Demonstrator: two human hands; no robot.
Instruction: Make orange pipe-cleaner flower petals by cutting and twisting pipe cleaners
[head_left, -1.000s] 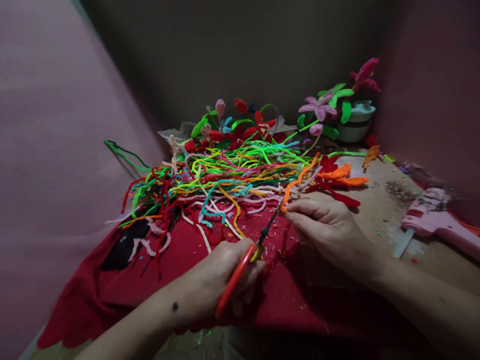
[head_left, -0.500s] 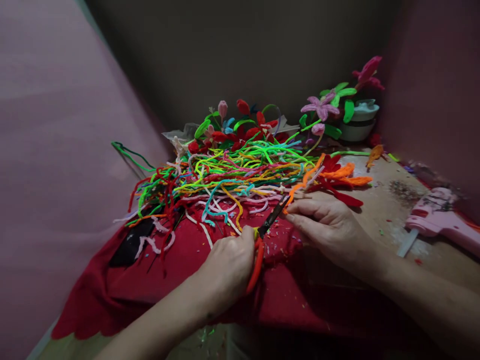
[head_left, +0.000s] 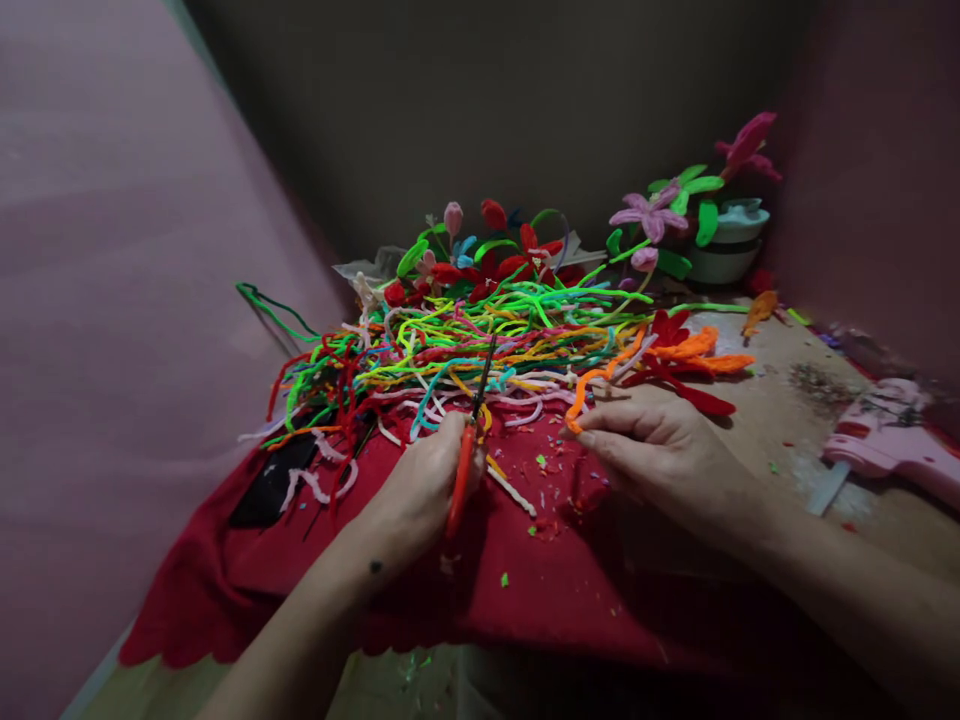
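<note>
My left hand [head_left: 431,475] is closed around a pair of scissors [head_left: 463,470] with orange handles; their dark blades point away from me over a heap of pipe cleaners [head_left: 480,340]. To the right, my right hand [head_left: 652,450] pinches the lower end of a wavy orange pipe cleaner [head_left: 600,380] between thumb and fingers. The two hands are apart, and the blades do not touch the orange pipe cleaner. Just behind my right hand lie orange and red fuzzy petals [head_left: 697,350].
A pink glue gun [head_left: 885,430] lies on the right. Fuzzy flowers [head_left: 495,260] stand behind the heap, others by a pale pot [head_left: 724,250]. A dark flat object [head_left: 274,480] rests at left on the red cloth [head_left: 510,620], where small clippings are scattered.
My left hand has drawn the scissors left, away from the orange pipe cleaner, and the blades now point more straight ahead. My right hand keeps its pinch in nearly the same place.
</note>
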